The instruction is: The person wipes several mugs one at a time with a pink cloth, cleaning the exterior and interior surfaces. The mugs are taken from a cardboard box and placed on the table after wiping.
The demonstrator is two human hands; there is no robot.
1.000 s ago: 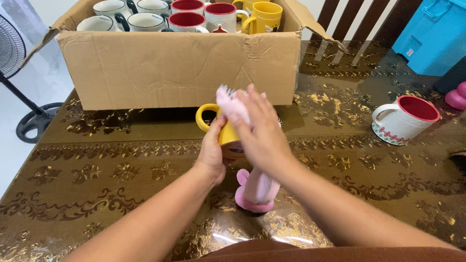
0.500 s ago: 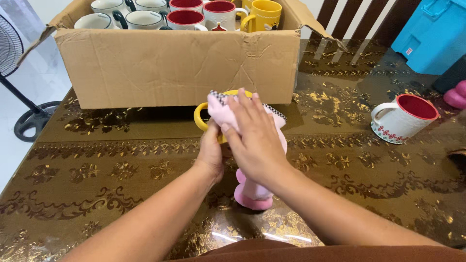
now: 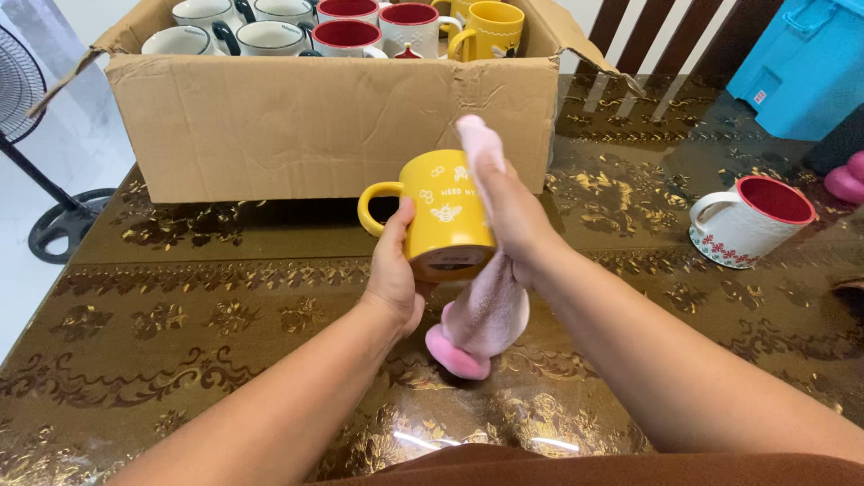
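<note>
Far: open brown cardboard box (image 3: 333,126) of ceramic mugs. Right: white mug with red interior (image 3: 749,222) on the glossy gold-patterned brown table (image 3: 180,306). Since before, my pink cloth (image 3: 486,306) has slid off the yellow ceramic mug (image 3: 445,216), baring its front. My left hand (image 3: 393,274) clasps the mug mid-table; my right hand (image 3: 515,216) presses the cloth against its right side.

Right hand (image 3: 513,211) and pink cloth (image 3: 486,310) cover the yellow mug's (image 3: 445,216) right side; cardboard box (image 3: 333,126) wall hides the lower bodies of the mugs inside; fan (image 3: 22,99), blue bin (image 3: 805,63) and pink object (image 3: 849,180) cut by frame edges.
</note>
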